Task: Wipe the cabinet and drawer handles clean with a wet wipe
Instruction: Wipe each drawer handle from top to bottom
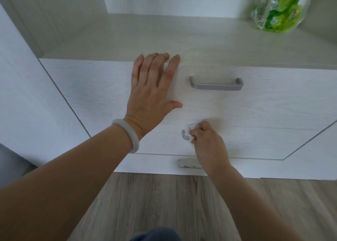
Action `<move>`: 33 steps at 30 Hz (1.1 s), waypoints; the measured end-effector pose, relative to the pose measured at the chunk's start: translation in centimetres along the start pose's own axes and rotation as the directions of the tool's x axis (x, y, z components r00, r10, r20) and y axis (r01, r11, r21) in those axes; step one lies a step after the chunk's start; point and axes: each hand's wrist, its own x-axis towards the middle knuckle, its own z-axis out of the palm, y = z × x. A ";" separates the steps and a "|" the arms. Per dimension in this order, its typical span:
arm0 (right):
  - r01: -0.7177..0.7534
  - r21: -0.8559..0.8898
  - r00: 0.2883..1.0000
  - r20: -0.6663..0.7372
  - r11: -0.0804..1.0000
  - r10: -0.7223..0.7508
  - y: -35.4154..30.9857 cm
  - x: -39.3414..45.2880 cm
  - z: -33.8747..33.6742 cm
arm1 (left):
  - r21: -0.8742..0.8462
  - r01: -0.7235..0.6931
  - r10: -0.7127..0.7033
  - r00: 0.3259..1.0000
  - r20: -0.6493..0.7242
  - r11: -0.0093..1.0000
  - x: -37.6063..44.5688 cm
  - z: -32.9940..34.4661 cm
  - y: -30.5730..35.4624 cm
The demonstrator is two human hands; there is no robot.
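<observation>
- White wet wipe [190,131] is bunched into a crumpled wad, mostly hidden inside the right hand [207,142]; only a small puff shows beside the fingers.
- That grip is narrow, the fingers curled and pinching the wipe against the middle handle [185,135], whose right part is covered by the hand; only its rounded left end shows.
- Matte grey metal top handle [216,84] is a flat bar with bent ends, its long axis lying level along the drawer front [273,98], near that front's upper edge.
- A third handle [188,163] below is half covered by the right wrist, and its detail is hard to make out.
- Left hand [151,87] lies flat on the pale wood-grain drawer front, fingers straight and spread, tips reaching the top edge; it holds nothing.
- A smooth, milky bangle [127,134] circles the left wrist.
- A green and clear plastic pack [279,7] sits blurred at the back right corner of the shelf [164,38], cut off by the upper frame edge; its print is unreadable.
- Grey wood-look floor [164,200] lies below.
</observation>
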 end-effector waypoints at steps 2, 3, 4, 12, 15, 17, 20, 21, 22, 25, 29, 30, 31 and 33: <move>-0.023 0.034 1.000 0.000 0.999 0.023 -0.1 -0.2 0.1 | -0.002 -0.004 0.004 1.000 0.002 1.000 -0.1 -0.1 0.0; -0.037 0.058 0.999 -0.021 0.998 0.038 0.5 -0.5 -0.2 | -0.004 -0.005 0.005 1.000 0.003 1.000 -0.1 -0.1 0.0; -0.058 0.078 0.997 -0.054 0.995 0.062 1.4 -0.9 -0.7 | -0.009 -0.004 0.004 1.000 0.003 1.000 -0.1 -0.1 0.0; 0.006 0.079 1.000 -0.022 0.997 -0.004 -0.8 -0.4 0.4 | 0.006 0.015 -0.015 1.000 0.012 1.000 0.0 -0.2 0.3; 0.027 0.050 0.999 0.020 0.998 -0.028 -1.9 0.5 0.7 | 0.007 0.002 -0.003 1.000 0.022 1.000 0.0 -0.4 0.2; 0.036 0.034 0.999 -0.002 0.999 -0.036 -0.5 0.0 0.1 | -0.001 -0.002 0.002 1.000 0.022 1.000 0.0 -0.4 0.2; -0.082 0.060 0.991 -0.101 0.995 0.088 2.7 -1.3 -1.2 | -0.014 0.001 -0.001 1.000 0.010 1.000 0.0 -0.2 0.1; -0.105 0.045 0.987 -0.118 0.994 0.109 3.1 -1.4 -1.5 | -0.014 0.000 0.000 1.000 0.004 1.000 0.0 -0.2 0.1; -0.098 0.029 0.987 -0.127 0.995 0.101 2.8 -1.4 -1.4 | -0.013 -0.001 0.001 1.000 0.001 1.000 0.0 -0.2 0.0; 0.039 0.007 0.995 -0.090 0.999 -0.038 -0.2 -0.6 -0.1 | -0.017 -0.002 0.002 1.000 0.001 1.000 -0.1 -0.1 0.0; 0.072 0.118 0.997 0.028 0.990 -0.075 -1.8 0.2 1.3 | -0.020 -0.020 0.020 1.000 -0.005 1.000 -0.1 -0.2 -0.1; 0.051 0.150 0.998 0.016 0.987 -0.054 -1.4 0.1 1.0 | -0.020 -0.022 0.022 1.000 -0.002 1.000 -0.1 -0.3 -0.1; 0.033 0.175 0.999 -0.010 0.984 -0.032 -0.9 -0.1 0.5 | -0.021 -0.022 0.022 1.000 0.000 1.000 -0.1 -0.2 -0.1; 0.003 0.230 0.996 -0.086 0.973 0.018 -0.1 -0.6 -0.3 | -0.035 -0.016 0.016 1.000 0.001 0.999 -0.1 -0.2 -0.1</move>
